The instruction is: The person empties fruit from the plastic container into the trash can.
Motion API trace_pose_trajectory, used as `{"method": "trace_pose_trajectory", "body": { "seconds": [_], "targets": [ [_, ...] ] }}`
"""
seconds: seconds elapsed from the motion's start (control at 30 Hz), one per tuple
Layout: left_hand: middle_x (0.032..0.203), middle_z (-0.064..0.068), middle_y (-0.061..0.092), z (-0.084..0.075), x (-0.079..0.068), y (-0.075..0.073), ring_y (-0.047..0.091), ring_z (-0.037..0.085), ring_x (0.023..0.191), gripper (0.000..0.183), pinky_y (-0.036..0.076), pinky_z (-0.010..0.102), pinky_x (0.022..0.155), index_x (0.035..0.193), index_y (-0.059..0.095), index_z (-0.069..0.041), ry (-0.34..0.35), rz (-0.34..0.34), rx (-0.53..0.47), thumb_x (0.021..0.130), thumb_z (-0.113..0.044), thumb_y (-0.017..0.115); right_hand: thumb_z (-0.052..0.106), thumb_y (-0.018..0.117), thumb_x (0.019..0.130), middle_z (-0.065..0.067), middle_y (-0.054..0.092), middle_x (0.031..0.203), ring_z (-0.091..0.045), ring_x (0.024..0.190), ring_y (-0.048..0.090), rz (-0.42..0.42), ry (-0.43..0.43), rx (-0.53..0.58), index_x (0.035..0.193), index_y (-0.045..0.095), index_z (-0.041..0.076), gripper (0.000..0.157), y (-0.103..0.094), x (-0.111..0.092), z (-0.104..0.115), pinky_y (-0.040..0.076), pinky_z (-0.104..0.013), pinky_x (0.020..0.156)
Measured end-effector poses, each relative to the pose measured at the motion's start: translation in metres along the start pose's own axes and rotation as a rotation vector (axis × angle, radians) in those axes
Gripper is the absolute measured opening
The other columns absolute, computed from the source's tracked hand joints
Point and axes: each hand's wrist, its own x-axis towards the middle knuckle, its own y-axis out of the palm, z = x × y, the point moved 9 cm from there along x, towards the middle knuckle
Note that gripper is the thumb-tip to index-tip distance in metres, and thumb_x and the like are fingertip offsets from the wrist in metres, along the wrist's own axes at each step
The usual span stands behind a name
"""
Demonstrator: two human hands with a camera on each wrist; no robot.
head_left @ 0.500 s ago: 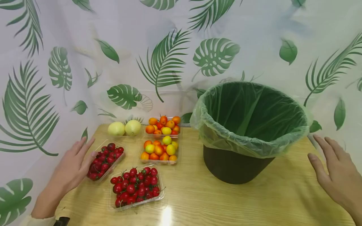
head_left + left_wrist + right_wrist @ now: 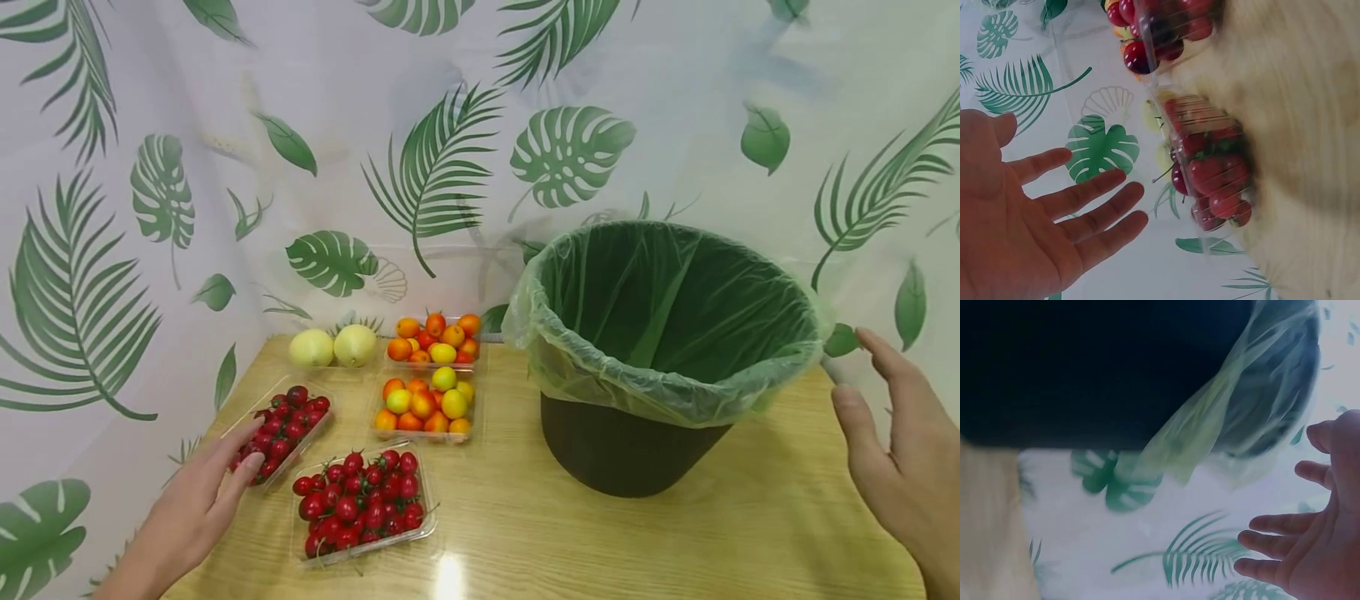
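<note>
Left hand (image 2: 187, 510): fingers extended, holding nothing; in the head view they overlap the near left end of the left tray, while the left wrist view shows a gap between them and the plastic. It sits lower than half a second ago, fingertips aimed more across the fruit, and the pale cuff and dark strap behind it have left view.
Right hand (image 2: 911, 467): fingers extended and apart, holding nothing, just right of the bin; thumb and index stand out where several fingers fanned out before.
Left tray: clear plastic (image 2: 302, 454) with dark-red round fruit (image 2: 292, 427), at the table's left edge.
Front tray: clear plastic (image 2: 427, 528) with bright-red small fruit (image 2: 360, 504), contents unchanged.
Orange fruit: orange-and-yellow small fruit (image 2: 423, 406) in two clear trays, one behind the other.
Pale fruit: two pale-yellow round fruits (image 2: 311, 348), side by side at the back left.
Bin: black round bin (image 2: 626, 454) with a translucent pale-green plastic liner (image 2: 630, 396), upright on the light wooden table (image 2: 570, 542), unmoved.
</note>
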Motion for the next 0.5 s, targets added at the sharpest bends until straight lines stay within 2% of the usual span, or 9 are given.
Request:
{"method": "trace_pose_trajectory", "body": {
  "seconds": [0.1, 0.13, 0.17, 0.23, 0.33, 0.4, 0.5],
  "targets": [
    [0.137, 0.023, 0.06, -0.001, -0.006, 0.007, 0.059, 0.044, 0.119, 0.049, 0.048, 0.065, 0.092, 0.151, 0.047, -0.003, 0.003, 0.016, -0.018, 0.111, -0.031, 0.046, 0.013, 0.046, 0.109, -0.016, 0.038, 0.16, -0.014, 0.148, 0.034, -0.001, 0.026, 0.065, 0.16, 0.036, 0.018, 0.052, 0.003, 0.004, 0.011, 0.02, -0.02, 0.119],
    [0.134, 0.021, 0.063, -0.001, -0.008, 0.009, 0.061, 0.042, 0.117, 0.048, 0.051, 0.062, 0.09, 0.151, 0.047, -0.003, 0.003, 0.02, -0.033, 0.111, -0.03, 0.046, 0.012, 0.045, 0.109, -0.012, 0.038, 0.161, -0.006, 0.146, 0.033, 0.008, 0.036, 0.094, 0.16, 0.036, 0.019, 0.052, 0.005, 0.005, 0.013, 0.02, -0.014, 0.115],
    [0.131, 0.02, 0.064, 0.0, -0.01, 0.011, 0.062, 0.04, 0.115, 0.047, 0.054, 0.06, 0.087, 0.151, 0.047, -0.003, -0.007, 0.028, -0.049, 0.111, -0.029, 0.046, 0.011, 0.045, 0.109, -0.01, 0.037, 0.161, -0.004, 0.145, 0.034, 0.019, 0.044, 0.131, 0.16, 0.035, 0.019, 0.052, 0.007, 0.007, 0.016, 0.022, -0.014, 0.115],
    [0.13, 0.018, 0.065, 0.001, -0.014, 0.016, 0.063, 0.039, 0.115, 0.048, 0.057, 0.057, 0.083, 0.152, 0.046, -0.005, -0.042, 0.058, -0.096, 0.111, -0.03, 0.046, 0.01, 0.044, 0.11, -0.011, 0.037, 0.161, -0.002, 0.142, 0.036, 0.036, 0.078, 0.199, 0.16, 0.035, 0.017, 0.052, 0.01, 0.009, 0.017, 0.029, -0.011, 0.112],
    [0.13, 0.015, 0.065, 0.003, -0.018, 0.025, 0.063, 0.038, 0.116, 0.048, 0.059, 0.054, 0.08, 0.154, 0.044, -0.01, -0.099, 0.11, -0.171, 0.111, -0.032, 0.045, 0.012, 0.045, 0.11, -0.012, 0.04, 0.159, -0.012, 0.143, 0.04, 0.027, 0.164, 0.27, 0.159, 0.037, 0.018, 0.05, 0.015, 0.013, 0.016, 0.036, -0.008, 0.104],
    [0.13, 0.014, 0.065, 0.004, -0.02, 0.03, 0.065, 0.036, 0.114, 0.048, 0.059, 0.053, 0.08, 0.153, 0.044, -0.012, -0.133, 0.13, -0.198, 0.111, -0.035, 0.044, 0.013, 0.046, 0.109, -0.012, 0.04, 0.159, -0.017, 0.145, 0.039, 0.003, 0.233, 0.342, 0.157, 0.041, 0.016, 0.048, 0.018, 0.014, 0.014, 0.039, -0.012, 0.105],
    [0.128, 0.013, 0.066, 0.006, -0.023, 0.036, 0.069, 0.031, 0.107, 0.046, 0.06, 0.045, 0.077, 0.152, 0.047, -0.014, -0.164, 0.136, -0.222, 0.111, -0.035, 0.044, 0.014, 0.049, 0.109, -0.012, 0.035, 0.162, -0.021, 0.151, 0.029, -0.036, 0.309, 0.54, 0.153, 0.048, 0.01, 0.045, 0.026, 0.015, 0.012, 0.032, -0.022, 0.115]
  ]
}}
